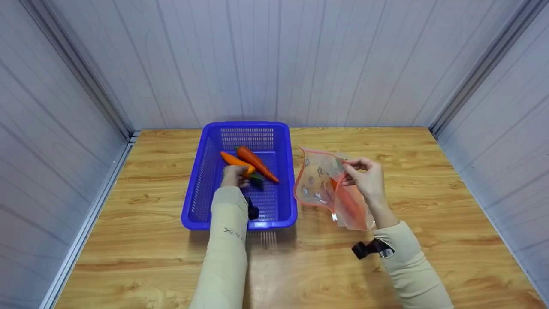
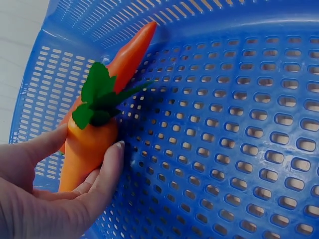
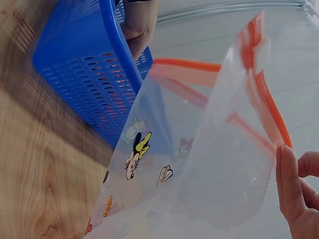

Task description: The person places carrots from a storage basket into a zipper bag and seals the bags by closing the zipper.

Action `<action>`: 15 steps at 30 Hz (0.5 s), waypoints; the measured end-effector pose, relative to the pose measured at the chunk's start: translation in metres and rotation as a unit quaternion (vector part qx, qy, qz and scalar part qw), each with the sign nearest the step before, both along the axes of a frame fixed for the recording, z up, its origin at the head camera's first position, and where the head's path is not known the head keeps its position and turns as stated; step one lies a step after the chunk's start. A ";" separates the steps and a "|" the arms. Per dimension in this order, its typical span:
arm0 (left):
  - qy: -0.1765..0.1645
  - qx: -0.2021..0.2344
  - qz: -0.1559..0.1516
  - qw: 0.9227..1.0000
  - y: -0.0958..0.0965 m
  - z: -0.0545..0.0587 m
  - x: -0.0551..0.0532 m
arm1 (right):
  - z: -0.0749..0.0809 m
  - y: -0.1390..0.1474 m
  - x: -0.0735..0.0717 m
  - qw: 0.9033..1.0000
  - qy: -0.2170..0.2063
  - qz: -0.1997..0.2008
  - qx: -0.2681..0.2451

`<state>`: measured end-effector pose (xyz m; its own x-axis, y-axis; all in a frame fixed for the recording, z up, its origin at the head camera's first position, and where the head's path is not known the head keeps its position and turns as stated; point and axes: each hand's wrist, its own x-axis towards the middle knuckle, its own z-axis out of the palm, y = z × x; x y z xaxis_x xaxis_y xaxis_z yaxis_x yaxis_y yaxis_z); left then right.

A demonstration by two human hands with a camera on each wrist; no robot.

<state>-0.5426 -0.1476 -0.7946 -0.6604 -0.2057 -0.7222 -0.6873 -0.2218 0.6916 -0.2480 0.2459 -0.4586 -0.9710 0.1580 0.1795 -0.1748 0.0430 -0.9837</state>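
Observation:
Inside the blue basket, my left hand (image 1: 235, 175) grips an orange carrot (image 2: 89, 144) near its top, thumb on one side and fingers on the other. Green leaves (image 2: 97, 97) stick out above the grip. A redder carrot (image 1: 256, 163) lies right beside it in the basket. My right hand (image 1: 366, 178) pinches the orange-edged rim of a clear zip bag (image 1: 316, 178) between thumb and fingers. The bag's mouth gapes toward the basket, and cartoon prints (image 3: 134, 162) show on its side. Something orange shows through the bag in the head view; what it is I cannot tell.
The blue plastic basket (image 1: 292, 184) with slotted walls stands left of the bag on a wood-grain table (image 1: 146, 206). Pale panel walls (image 1: 257, 60) close in the back and both sides. A dark wrist camera (image 1: 362, 249) sits at the right sleeve.

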 end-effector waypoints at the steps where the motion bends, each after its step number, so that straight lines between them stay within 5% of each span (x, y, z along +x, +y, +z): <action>1: 0.004 0.001 0.003 1.000 0.000 -0.001 0.000 | 0.000 0.000 0.000 1.000 -0.003 0.003 -0.006; 6: 0.040 0.022 0.031 0.998 0.001 -0.004 -0.004 | -0.006 0.005 -0.004 1.000 -0.003 0.010 -0.021; 10: 0.070 0.035 0.052 0.996 0.002 -0.005 -0.009 | -0.038 0.017 -0.023 1.000 0.024 -0.011 0.015; 15: 0.102 0.037 0.071 0.992 0.003 0.021 -0.002 | -0.067 0.028 -0.042 0.999 0.053 -0.004 0.011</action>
<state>-0.5450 -0.1445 -0.7732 -0.7621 -0.2589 -0.5935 -0.4936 -0.3610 0.7912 -0.2901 0.2739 -0.5257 -0.9451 0.1613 0.2844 -0.2770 0.0669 -0.9585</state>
